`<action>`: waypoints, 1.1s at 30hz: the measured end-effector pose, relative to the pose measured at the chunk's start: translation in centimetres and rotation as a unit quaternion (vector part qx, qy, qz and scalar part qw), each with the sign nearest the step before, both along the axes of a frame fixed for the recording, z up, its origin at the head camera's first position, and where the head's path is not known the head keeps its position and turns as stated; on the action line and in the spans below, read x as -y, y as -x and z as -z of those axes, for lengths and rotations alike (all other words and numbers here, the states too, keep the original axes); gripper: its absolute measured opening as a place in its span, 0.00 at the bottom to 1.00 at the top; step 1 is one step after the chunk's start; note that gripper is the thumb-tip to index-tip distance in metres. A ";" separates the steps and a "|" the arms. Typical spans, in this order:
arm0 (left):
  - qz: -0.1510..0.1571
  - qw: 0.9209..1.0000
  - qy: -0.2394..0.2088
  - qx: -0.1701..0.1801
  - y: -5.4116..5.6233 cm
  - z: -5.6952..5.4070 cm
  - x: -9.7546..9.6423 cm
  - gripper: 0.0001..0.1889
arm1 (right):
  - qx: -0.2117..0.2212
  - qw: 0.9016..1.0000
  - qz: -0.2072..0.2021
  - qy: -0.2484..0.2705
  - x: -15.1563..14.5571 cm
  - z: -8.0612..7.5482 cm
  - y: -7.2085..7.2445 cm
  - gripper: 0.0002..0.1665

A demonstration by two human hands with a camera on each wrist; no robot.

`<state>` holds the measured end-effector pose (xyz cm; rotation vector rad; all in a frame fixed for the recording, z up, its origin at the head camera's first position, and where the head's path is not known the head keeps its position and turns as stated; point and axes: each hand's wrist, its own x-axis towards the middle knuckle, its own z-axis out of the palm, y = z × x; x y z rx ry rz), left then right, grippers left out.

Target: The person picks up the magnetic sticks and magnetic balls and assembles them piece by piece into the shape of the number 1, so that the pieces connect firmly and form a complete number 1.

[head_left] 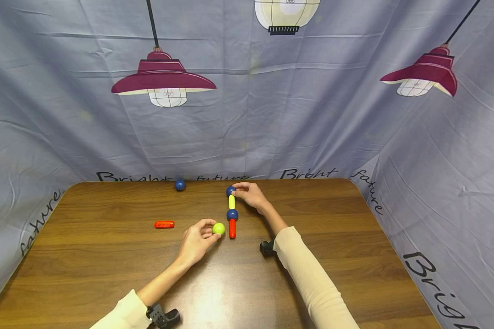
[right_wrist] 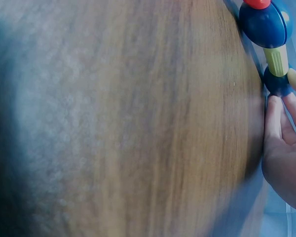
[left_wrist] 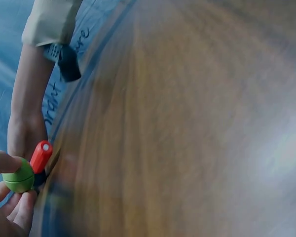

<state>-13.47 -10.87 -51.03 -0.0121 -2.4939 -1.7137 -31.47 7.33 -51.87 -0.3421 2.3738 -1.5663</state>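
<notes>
My left hand pinches a lime-green ball between thumb and fingers; a seam line crosses the ball in the left wrist view. Just to its right stretches a joined chain: a red rod nearest me, a blue ball, a yellow rod, then a second blue ball at the far end. That far ball is held by my right hand, thumb and fingertips around it, as the right wrist view also shows. A small gap separates the green ball from the red rod.
Another red rod lies on the wooden table left of my left hand. A loose blue ball sits near the back edge. Behind the table hangs a grey-blue curtain printed with lamps.
</notes>
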 end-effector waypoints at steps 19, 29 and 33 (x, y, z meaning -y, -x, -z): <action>0.061 0.998 0.008 -0.009 -1.9 1.1 -1.8 0.15 | 0.006 1.000 -0.001 -0.007 0.0 -0.3 -0.2 0.20; 0.051 0.998 0.038 -0.012 -1.9 1.2 -2.0 0.15 | 0.005 1.000 -0.004 -0.004 0.0 -0.1 0.0 0.19; 0.050 0.997 0.049 -0.018 -1.8 1.2 -2.1 0.15 | 0.001 1.000 -0.005 -0.004 -0.1 0.0 0.0 0.19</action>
